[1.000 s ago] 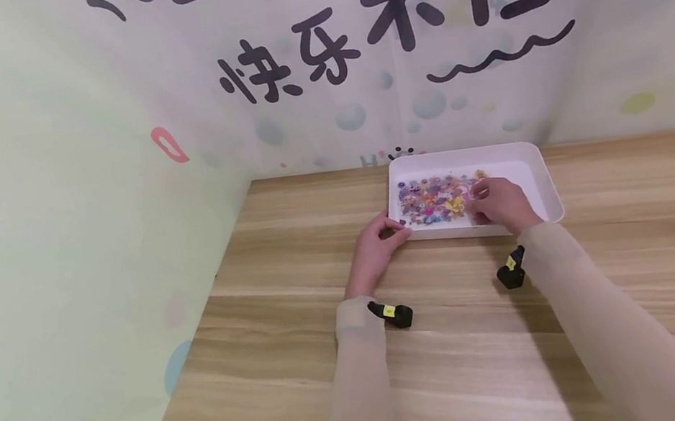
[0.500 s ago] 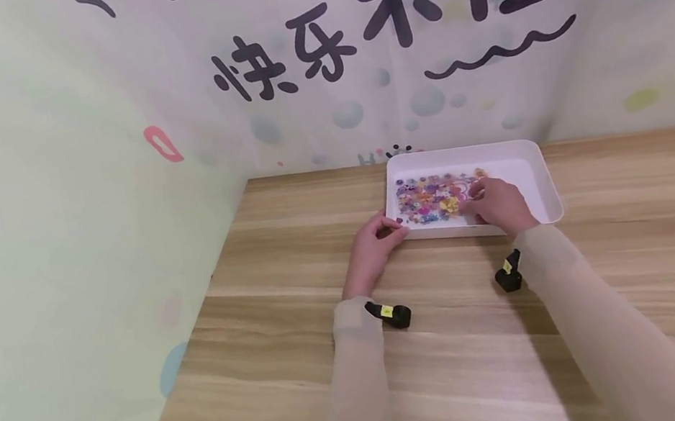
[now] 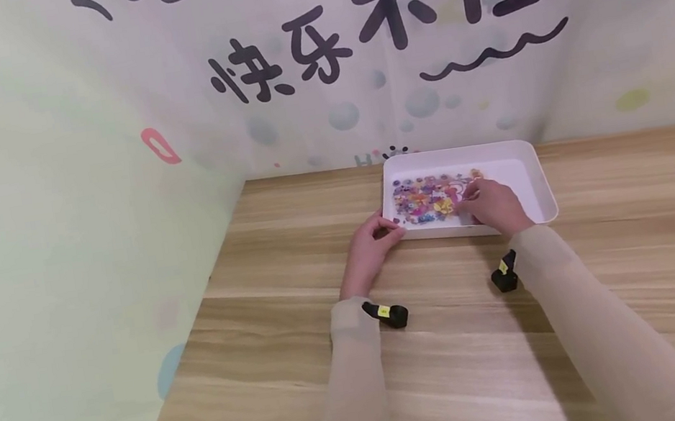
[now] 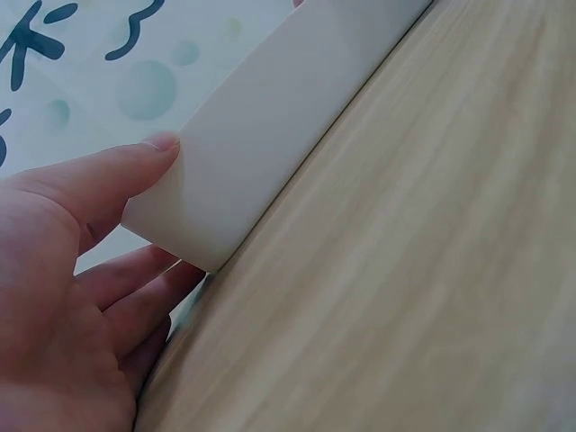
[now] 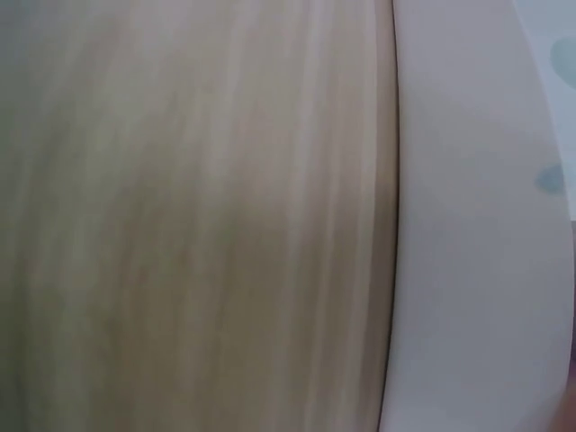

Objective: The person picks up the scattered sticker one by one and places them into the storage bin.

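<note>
A white tray point(image 3: 461, 150) lies on the wooden table point(image 3: 462, 344) near the back wall. Its left half holds several small colourful pieces point(image 3: 420, 201). My left hand point(image 3: 382, 234) grips the tray's near-left corner. In the left wrist view the thumb point(image 4: 135, 166) presses on the tray's outer wall point(image 4: 270, 126) and the fingers point(image 4: 148, 288) curl round the corner. My right hand point(image 3: 471, 196) is inside the tray, fingertips down among the pieces. Its back hides whether it pinches anything. The right wrist view shows only the tray's wall point(image 5: 468, 225) and the table point(image 5: 180, 225).
The table meets a pale green wall point(image 3: 55, 245) on the left and a wall with large dark lettering point(image 3: 388, 21) behind the tray. Bare wood stretches in front of the tray and to its right. A black wrist camera point(image 3: 386, 314) sits on each sleeve.
My right hand has edged a little to the left over the pieces. The left hand keeps its hold on the tray's corner, and the tray has not moved.
</note>
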A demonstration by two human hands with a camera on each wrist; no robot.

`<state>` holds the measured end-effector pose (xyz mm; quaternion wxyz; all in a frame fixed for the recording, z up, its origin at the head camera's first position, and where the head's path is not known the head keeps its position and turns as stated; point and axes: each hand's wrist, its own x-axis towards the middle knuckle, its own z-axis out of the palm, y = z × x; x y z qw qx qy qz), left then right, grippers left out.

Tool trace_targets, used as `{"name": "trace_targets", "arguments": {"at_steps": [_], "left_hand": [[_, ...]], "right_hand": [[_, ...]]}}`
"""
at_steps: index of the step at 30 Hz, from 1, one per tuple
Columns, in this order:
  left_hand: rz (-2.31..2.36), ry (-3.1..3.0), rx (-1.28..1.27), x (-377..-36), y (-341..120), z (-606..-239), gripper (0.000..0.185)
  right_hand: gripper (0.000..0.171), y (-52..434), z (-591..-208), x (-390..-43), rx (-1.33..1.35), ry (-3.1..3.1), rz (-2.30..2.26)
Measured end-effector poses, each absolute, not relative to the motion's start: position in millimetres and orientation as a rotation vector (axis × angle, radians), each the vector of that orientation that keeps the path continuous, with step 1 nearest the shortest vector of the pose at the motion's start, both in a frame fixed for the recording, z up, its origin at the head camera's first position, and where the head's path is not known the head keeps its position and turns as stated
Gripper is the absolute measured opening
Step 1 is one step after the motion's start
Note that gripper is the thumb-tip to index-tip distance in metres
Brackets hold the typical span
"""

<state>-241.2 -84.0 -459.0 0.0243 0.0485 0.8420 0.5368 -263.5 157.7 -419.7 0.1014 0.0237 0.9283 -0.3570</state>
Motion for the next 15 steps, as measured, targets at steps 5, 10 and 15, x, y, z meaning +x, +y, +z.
{"name": "trace_targets", "arguments": {"at_steps": [5, 10, 15], "left_hand": [[1.647, 2.606, 0.175, -242.6, -80.1, -457.8, 0.016], [1.672, 2.576, 0.182, -242.2, -79.5, -456.0, 0.02], [1.742, 2.654, 0.107, -241.6, -85.4, -448.0, 0.03]], "right_hand": [[0.032, 160.0, -418.8, -264.5, 0.081, 2.768, -1.001], [0.033, 162.6, -414.2, -262.6, 0.046, 2.822, -0.963], [0.041, 172.7, -394.1, -253.0, -0.034, 2.893, -0.992]]}}
